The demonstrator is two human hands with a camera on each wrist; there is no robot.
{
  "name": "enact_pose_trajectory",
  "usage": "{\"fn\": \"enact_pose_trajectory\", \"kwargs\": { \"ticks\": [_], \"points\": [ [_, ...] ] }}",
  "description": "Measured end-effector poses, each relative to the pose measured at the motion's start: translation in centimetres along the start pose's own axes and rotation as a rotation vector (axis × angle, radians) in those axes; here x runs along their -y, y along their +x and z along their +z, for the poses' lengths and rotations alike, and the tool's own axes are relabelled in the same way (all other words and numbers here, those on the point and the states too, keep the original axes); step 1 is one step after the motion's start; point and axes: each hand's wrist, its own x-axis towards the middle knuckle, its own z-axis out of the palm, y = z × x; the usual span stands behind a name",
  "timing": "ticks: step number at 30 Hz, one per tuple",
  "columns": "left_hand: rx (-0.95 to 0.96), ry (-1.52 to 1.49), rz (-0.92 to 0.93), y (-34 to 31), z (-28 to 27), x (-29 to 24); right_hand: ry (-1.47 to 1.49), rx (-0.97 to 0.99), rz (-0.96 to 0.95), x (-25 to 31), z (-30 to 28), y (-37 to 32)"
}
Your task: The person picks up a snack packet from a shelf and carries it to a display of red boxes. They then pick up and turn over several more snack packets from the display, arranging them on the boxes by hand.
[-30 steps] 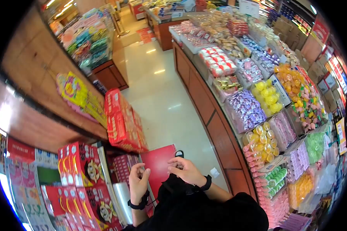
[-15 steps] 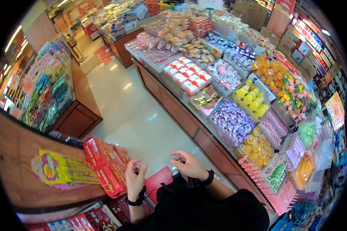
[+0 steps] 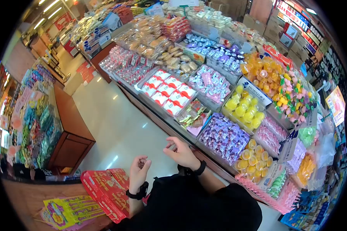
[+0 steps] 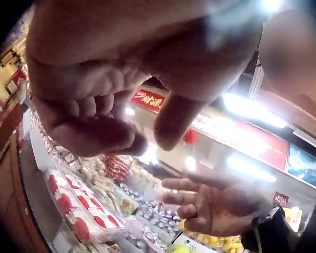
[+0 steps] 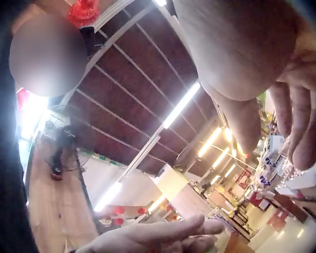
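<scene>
My left hand (image 3: 138,171) and right hand (image 3: 183,153) hover in front of my body with loosely bent fingers, both holding nothing. The right is nearest the candy counter's front edge, close to a bin of purple-wrapped sweets (image 3: 224,138) and a bin of gold-wrapped sweets (image 3: 195,118). Beyond these stand red-and-white packets (image 3: 168,92) and round yellow sweets (image 3: 245,109). Orange jelly cups (image 3: 254,159) lie to the right. In the left wrist view, my left hand (image 4: 89,105) fills the top with curved fingers; the right hand (image 4: 213,208) shows below, palm visible.
Red gift boxes (image 3: 108,192) stand at my lower left, beside yellow packages (image 3: 71,210) on a wooden surface. Another candy stand (image 3: 71,144) borders the aisle floor (image 3: 108,107) on the left. A price sign (image 3: 335,106) rises at the far right. A fan (image 5: 63,139) appears in the right wrist view.
The head view has swung and moved toward the candy counter, which now fills more of the view. The red gift boxes have shifted lower in view. Both hands remain empty.
</scene>
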Motion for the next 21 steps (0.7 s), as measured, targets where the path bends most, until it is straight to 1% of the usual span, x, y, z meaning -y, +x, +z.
{"fn": "enact_pose_trajectory", "kwargs": {
  "ticks": [3,4,5,6,8,10,12,13,14,15,17,19,21],
  "points": [
    [0.091,0.088,-0.015,6.1,1.4,0.3,-0.002,-0.078,-0.025,-0.1,-3.0,4.1],
    [0.107,0.098,-0.020,7.9,2.1,0.3,-0.051,-0.102,-0.013,-0.6,-4.1,5.2],
    [0.125,0.170,-0.012,9.8,2.8,0.3,-0.103,-0.127,0.000,-1.2,-5.1,6.2],
    [0.145,0.240,-0.002,11.7,3.7,0.3,-0.080,-0.164,0.021,-1.9,-6.0,7.1],
    [0.179,0.290,-0.011,14.9,5.5,0.7,-0.078,-0.218,0.045,-3.6,-7.4,8.5],
    [0.220,0.338,-0.016,17.8,7.1,1.0,-0.129,-0.285,0.078,-3.9,-8.8,9.8],
    [0.262,0.471,0.023,20.5,8.7,1.1,-0.131,-0.360,0.109,-4.8,-9.4,11.0],
    [0.282,0.468,0.021,21.8,9.4,1.1,-0.134,-0.416,0.124,-5.4,-9.7,11.7],
    [0.312,0.489,0.080,22.9,10.0,1.3,-0.166,-0.439,0.076,-6.1,-10.1,12.7],
    [0.342,0.509,0.143,24.2,10.6,1.4,-0.169,-0.454,0.085,-7.3,-10.6,13.8],
    [0.366,0.563,0.165,27.0,11.8,1.7,-0.349,-0.478,0.083,-9.1,-11.3,16.2],
    [0.409,0.629,0.187,29.6,12.2,2.4,-0.312,-0.533,0.102,-10.2,-11.3,18.2],
    [0.534,0.532,0.035,33.2,13.2,3.7,-0.479,-0.548,0.179,-9.9,-11.8,20.1]
  ]
}}
